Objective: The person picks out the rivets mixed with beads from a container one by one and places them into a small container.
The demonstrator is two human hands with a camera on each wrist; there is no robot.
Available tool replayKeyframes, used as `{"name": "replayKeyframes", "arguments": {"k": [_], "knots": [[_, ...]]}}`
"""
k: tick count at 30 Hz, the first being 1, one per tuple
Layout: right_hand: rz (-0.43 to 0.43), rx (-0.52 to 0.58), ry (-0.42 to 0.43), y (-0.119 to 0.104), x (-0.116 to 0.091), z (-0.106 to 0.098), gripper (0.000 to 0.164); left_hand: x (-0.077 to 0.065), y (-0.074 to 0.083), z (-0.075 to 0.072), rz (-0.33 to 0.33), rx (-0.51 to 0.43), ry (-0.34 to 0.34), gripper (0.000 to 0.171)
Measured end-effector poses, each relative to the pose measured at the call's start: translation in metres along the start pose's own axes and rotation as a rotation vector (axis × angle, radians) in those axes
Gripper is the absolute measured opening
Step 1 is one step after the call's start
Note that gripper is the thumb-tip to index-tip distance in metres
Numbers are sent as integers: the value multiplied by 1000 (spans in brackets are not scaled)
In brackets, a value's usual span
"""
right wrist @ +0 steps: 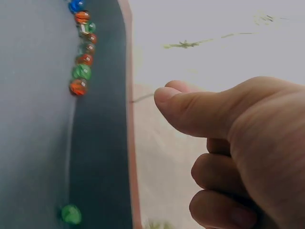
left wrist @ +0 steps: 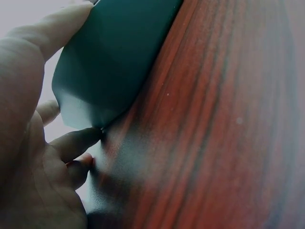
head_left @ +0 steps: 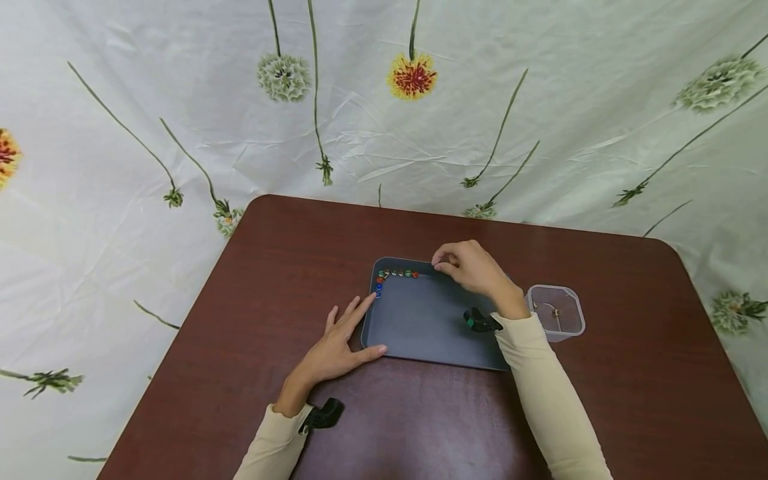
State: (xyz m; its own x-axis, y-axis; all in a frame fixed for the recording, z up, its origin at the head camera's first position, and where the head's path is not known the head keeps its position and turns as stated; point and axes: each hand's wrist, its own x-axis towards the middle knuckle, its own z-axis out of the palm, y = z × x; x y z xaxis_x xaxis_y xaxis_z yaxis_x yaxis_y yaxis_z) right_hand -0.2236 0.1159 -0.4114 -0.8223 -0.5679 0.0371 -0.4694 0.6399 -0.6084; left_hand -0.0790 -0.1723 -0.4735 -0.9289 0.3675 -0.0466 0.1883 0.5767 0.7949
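Note:
A grey tray (head_left: 432,320) lies on the table. Several glass marbles (head_left: 401,273) line its far left edge and bend round the corner down its left side. My left hand (head_left: 339,350) rests at the tray's left side, fingers spread, index fingertip by the lowest blue marble (head_left: 378,295) and thumb on the near left corner. Over the far rim is my right hand (head_left: 471,267), thumb and index tips together, the other fingers curled, no object showing between them. In the right wrist view, a lone green marble (right wrist: 71,214) sits apart from the row; the hand hides it in the head view.
A clear plastic box (head_left: 558,333) with a few small things inside stands right of the tray, beside the right forearm. The dark wooden table (head_left: 288,267) ends at a flower-printed cloth (head_left: 360,120) behind it.

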Motion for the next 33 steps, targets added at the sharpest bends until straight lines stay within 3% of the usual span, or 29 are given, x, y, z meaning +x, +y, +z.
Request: {"name": "replayKeyframes", "arguments": {"k": [20, 26, 33], "knots": [[70, -4, 125, 20, -58, -25, 9, -1, -4, 2, -8, 0, 0, 94], [63, -29, 212, 29, -82, -33, 7, -1, -3, 2, -21, -3, -2, 94], [106, -43, 244, 42, -113, -42, 5, -1, -4, 3, -22, -3, -2, 94]]}}
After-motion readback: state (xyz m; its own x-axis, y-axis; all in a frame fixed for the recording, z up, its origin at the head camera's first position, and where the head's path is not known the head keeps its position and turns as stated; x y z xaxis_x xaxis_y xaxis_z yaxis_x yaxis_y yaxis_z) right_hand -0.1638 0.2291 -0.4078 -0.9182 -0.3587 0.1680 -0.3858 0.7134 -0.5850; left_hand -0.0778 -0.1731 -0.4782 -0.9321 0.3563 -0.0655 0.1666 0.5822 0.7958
